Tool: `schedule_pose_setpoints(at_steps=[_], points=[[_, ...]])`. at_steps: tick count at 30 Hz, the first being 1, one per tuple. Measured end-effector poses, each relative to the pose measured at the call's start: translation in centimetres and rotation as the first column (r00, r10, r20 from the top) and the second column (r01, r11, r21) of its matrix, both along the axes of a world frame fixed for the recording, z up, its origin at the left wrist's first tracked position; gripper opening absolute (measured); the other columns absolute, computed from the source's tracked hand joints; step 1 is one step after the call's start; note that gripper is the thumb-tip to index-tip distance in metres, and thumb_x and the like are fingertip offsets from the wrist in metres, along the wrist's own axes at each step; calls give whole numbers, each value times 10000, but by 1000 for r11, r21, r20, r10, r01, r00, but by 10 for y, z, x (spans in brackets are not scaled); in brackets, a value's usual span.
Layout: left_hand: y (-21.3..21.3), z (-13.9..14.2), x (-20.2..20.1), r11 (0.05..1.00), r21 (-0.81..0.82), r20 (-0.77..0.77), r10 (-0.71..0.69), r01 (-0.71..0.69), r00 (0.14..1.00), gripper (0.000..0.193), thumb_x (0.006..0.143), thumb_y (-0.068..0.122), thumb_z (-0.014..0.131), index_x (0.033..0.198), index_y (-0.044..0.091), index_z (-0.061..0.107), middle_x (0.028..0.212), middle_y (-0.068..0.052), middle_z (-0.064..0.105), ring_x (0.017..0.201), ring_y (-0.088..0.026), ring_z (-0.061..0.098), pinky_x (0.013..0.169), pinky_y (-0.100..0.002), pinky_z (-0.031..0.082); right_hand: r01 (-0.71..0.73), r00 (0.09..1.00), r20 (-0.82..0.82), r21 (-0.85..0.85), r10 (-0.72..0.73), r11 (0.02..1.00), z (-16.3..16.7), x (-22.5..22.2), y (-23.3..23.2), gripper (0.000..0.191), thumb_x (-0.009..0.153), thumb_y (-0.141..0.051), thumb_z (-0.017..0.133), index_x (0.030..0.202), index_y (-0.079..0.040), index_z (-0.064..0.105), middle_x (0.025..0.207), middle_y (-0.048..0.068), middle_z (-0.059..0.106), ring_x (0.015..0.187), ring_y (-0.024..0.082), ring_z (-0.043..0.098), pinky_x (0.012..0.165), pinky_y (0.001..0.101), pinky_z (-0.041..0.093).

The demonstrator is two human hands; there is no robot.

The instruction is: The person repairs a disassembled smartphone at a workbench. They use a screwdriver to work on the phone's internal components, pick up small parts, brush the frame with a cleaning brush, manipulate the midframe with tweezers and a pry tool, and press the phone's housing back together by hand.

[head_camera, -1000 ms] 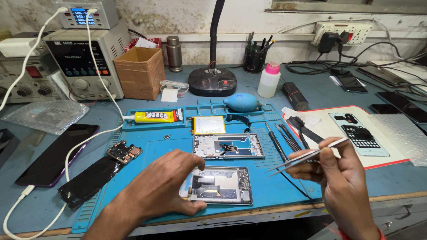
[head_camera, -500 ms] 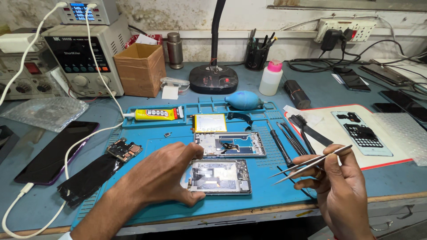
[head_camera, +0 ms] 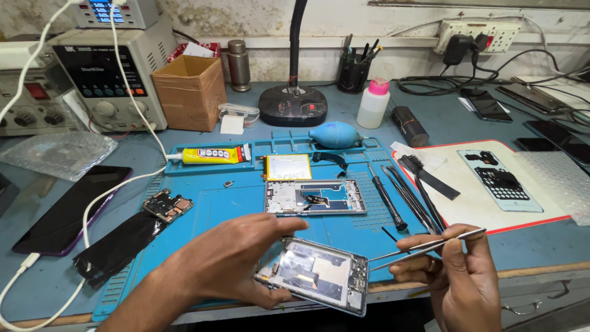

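Note:
My left hand (head_camera: 230, 261) grips an opened phone frame (head_camera: 316, 273) by its left end and holds it tilted just above the near edge of the blue work mat (head_camera: 239, 203). My right hand (head_camera: 458, 276) pinches metal tweezers (head_camera: 424, 247), whose tips point left and reach the frame's right end. A second opened phone frame (head_camera: 314, 197) lies flat on the mat beyond, with a yellowish battery (head_camera: 289, 166) behind it.
On the mat lie a yellow glue tube (head_camera: 212, 155), a circuit board (head_camera: 167, 206), a blue air blower (head_camera: 335, 134) and several hand tools (head_camera: 405, 197). A dark phone (head_camera: 67, 209) on a white cable lies left. A cardboard box (head_camera: 190, 92), power supply (head_camera: 107, 77) and lamp base (head_camera: 293, 104) stand behind.
My left hand has lifted the near phone frame off the mat and tilted it toward me. My right hand brought the tweezer tips left to the frame's right end.

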State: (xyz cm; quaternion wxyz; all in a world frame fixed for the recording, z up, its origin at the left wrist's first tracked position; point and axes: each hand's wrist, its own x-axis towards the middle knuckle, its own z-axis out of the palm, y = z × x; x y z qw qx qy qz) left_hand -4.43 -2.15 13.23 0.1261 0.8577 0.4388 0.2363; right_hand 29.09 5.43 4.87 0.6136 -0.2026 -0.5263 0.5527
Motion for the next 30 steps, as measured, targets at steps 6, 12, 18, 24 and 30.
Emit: schedule_pose_setpoints(at_steps=[6,12,18,24,30], points=[[-18,-22,23,889,457,22,-57,41,998,655,777,457,853,1246,54,636,1182,-138,705,1172,-315,655,1050,-493,487,202,973,116,-18,-198,979,-12,-2,-6,363,954,-90,632,1198,-92,364,1034,324,705,884,286,749,752,450,668],[-24,-65,77,918,386,163,33,-95,986,460,934,549,767,1051,110,698,1046,-70,704,1069,-239,687,965,-461,534,363,920,157,1,-358,932,-15,-4,-15,498,890,-6,667,1286,-66,372,963,319,734,851,293,768,751,435,661],[-28,-59,100,852,372,476,165,-368,864,495,852,442,785,1072,2,729,992,-149,672,970,-262,703,757,-409,603,223,972,27,195,-233,955,-12,1,-14,522,931,5,719,1353,-37,414,981,297,748,837,274,775,741,407,667],[-19,-46,99,910,360,551,-28,-207,834,189,918,136,795,1069,31,753,1018,-98,772,981,-225,778,826,-346,638,204,978,-61,125,-198,971,-14,-10,-13,455,914,29,689,1323,27,490,991,284,749,938,291,766,804,431,656],[-15,-41,99,984,6,685,127,-179,718,132,882,115,783,996,49,793,924,-87,813,863,-204,805,726,-326,625,202,977,-83,84,-195,976,-15,-21,-12,252,961,25,684,1189,57,582,1004,286,737,922,290,750,768,448,655]])
